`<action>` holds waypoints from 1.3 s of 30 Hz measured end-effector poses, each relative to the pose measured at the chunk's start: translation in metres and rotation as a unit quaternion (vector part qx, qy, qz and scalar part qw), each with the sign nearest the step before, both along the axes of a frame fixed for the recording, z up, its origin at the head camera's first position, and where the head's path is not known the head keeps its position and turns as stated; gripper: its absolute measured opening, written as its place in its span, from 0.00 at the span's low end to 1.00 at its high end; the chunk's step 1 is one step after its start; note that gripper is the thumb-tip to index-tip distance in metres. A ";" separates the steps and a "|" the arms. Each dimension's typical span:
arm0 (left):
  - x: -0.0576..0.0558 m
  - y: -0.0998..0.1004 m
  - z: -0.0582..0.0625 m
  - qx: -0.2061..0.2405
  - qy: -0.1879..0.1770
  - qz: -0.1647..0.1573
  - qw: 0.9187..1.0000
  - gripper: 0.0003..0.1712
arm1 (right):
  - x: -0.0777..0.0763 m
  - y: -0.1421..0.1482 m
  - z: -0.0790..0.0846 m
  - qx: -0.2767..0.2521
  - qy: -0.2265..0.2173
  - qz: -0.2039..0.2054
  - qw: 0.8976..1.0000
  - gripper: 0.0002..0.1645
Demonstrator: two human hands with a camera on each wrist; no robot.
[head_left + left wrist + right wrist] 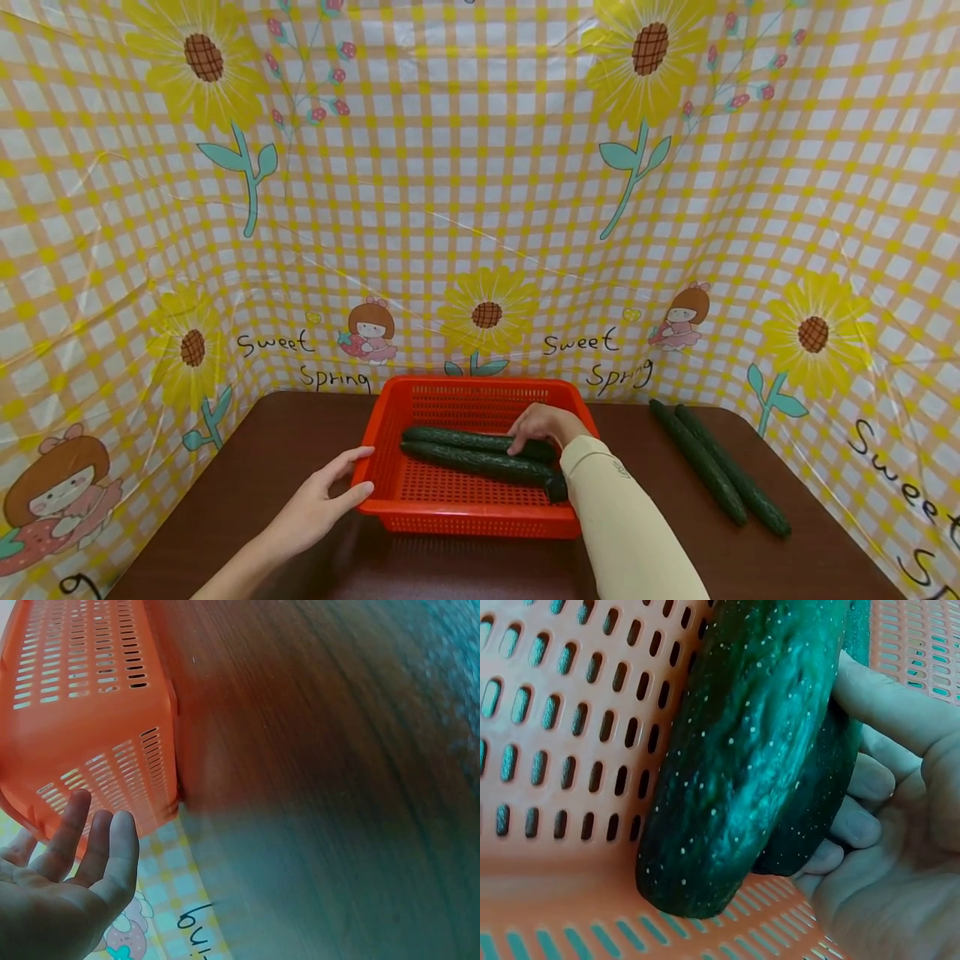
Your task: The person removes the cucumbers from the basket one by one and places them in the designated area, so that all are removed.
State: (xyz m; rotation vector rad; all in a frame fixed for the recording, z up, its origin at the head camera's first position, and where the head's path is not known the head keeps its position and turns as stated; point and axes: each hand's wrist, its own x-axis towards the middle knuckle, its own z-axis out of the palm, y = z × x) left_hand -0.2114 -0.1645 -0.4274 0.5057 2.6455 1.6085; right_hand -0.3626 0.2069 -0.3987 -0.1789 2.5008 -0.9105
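Inside the basket (480, 507), right hand (547, 422) bent around rear cucumber (457, 437)

A dark brown, wood-grained tabletop (300, 425) fills the lower part of the scene; its surface is slightly glossy. Creased, yellow, peach and white checked sheeting (450, 192) forms walls at the far, left and right sides. Its print comprises yellow sunflowers (487, 315) with brown centres, strawberry sprigs (341, 52) high on the far side, pink-dressed cartoon girls (371, 333) and black "Sweet Spring" lettering (580, 343). Lighting appears even, with faint highlights along the creases.
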 end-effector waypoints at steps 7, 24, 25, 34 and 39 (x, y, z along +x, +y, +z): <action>0.001 0.000 -0.001 0.001 0.005 -0.001 1.000 0.29 | -0.001 0.001 -0.004 -0.011 0.010 0.014 1.000 0.22; 0.001 0.002 -0.003 0.008 0.006 -0.015 1.000 0.30 | 0.002 0.003 -0.004 0.006 0.026 0.040 0.999 0.12; 0.001 0.002 -0.003 0.008 0.006 -0.016 1.000 0.30 | 0.002 0.003 -0.004 0.006 0.026 0.042 0.999 0.11; 0.001 0.002 -0.001 0.011 0.005 -0.019 1.000 0.30 | 0.001 0.004 0.001 0.004 0.036 0.056 0.998 0.14; 0.002 0.001 0.001 0.011 0.007 -0.018 1.000 0.30 | -0.002 0.002 0.001 -0.012 0.043 0.056 0.997 0.13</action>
